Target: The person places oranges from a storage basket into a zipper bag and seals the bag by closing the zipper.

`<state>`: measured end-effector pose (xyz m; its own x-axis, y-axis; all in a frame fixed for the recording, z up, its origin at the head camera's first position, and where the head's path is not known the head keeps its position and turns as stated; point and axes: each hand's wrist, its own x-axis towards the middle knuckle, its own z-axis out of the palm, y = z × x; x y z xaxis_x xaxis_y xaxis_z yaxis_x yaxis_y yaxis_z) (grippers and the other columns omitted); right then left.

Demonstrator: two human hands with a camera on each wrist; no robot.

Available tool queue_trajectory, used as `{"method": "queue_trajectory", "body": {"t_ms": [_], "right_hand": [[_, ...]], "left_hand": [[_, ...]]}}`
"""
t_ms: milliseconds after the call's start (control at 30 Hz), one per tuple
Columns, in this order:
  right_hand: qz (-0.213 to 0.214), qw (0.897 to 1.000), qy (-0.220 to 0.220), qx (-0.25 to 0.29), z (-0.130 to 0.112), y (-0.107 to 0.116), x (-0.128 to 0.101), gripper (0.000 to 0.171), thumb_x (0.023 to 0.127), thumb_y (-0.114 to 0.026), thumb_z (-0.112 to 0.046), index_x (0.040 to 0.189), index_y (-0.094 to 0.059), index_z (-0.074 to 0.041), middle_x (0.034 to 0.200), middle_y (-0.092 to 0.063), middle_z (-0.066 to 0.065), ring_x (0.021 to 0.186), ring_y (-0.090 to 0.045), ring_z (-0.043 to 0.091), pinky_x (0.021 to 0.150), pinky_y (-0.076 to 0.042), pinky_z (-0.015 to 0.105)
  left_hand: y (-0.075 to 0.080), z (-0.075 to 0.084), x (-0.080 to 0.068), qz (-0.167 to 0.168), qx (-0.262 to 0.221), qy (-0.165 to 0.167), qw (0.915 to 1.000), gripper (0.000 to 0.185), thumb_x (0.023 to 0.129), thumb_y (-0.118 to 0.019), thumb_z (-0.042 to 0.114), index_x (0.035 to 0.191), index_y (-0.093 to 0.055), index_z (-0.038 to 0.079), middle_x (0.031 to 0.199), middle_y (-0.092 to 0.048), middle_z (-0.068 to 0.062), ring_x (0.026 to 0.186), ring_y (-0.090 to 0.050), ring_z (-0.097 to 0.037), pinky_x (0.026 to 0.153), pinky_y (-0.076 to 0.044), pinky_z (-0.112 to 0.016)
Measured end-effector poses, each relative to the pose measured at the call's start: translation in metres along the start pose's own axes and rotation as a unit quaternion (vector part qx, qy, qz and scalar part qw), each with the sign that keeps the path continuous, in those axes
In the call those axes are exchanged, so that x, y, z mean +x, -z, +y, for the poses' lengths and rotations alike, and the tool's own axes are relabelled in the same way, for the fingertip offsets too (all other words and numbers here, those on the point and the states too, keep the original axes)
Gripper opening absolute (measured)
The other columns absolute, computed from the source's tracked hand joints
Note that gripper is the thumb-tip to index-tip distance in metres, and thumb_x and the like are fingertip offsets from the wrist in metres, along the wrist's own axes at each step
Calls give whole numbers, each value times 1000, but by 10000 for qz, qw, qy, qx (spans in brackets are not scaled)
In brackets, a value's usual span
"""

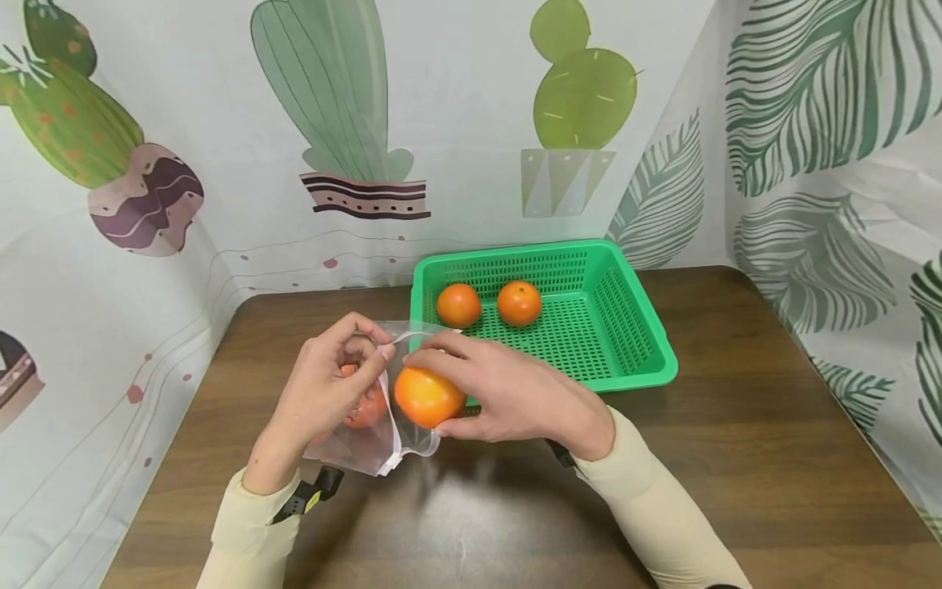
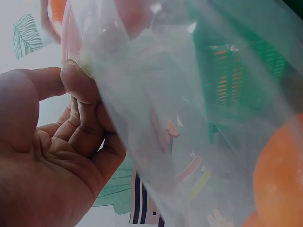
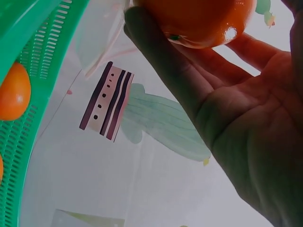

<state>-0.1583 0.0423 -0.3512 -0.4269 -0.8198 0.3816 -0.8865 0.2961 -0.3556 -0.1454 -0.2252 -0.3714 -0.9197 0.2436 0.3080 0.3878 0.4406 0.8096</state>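
My left hand (image 1: 324,388) pinches the rim of a clear plastic zip bag (image 1: 346,454) between thumb and fingers; the left wrist view shows the bag film (image 2: 156,94) stretched away from the fingertips. Orange fruit shows through the film inside the bag. A white slider (image 1: 390,465) hangs at the near end of its zip strip. My right hand (image 1: 508,384) grips an orange (image 1: 427,398) at the mouth of the bag, fingers over the top and thumb below. From the right wrist, that orange (image 3: 203,21) shows a small green stem spot.
A green slotted basket (image 1: 625,360) stands behind my right hand, its near left corner partly behind the bag. Two oranges lie in it, a left one (image 1: 459,306) and a right one (image 1: 519,303). Below is a brown wooden table (image 1: 751,458); a cactus-print cloth (image 1: 471,123) hangs behind.
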Motion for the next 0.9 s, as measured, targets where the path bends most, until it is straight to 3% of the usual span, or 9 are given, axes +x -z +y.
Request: {"method": "queue_trajectory", "body": {"t_ms": [567,767,900], "right_hand": [[479,9971,561,-208,-1,-13,11,65,83,-90,-22,140,-62,-11,144,-58,5,134,-57,20,116,-43,29],[363,9973,581,-247,0,-19,15,69,82,-91,-19,142,-60,-11,147,-57,5,138,-54,20,121,-36,28],[316,9977,533,-285,0,-22,20,72,82,-91,-20,145,-58,-11,147,-57,4,137,-54,19,119,-39,28]], "left_hand": [[4,1,-2,59,-18,-106,9999,11,102,-72,12,107,-64,18,70,-66,4,52,-58,-18,45,-46,-26],[5,3,-1,103,-41,-146,9998,12,102,-72,10,107,-64,17,69,-66,4,52,-59,-19,45,-49,-27],[6,3,-1,145,-8,-196,9997,13,101,-72,8,106,-64,16,70,-66,4,53,-61,-17,46,-48,-26]]}}
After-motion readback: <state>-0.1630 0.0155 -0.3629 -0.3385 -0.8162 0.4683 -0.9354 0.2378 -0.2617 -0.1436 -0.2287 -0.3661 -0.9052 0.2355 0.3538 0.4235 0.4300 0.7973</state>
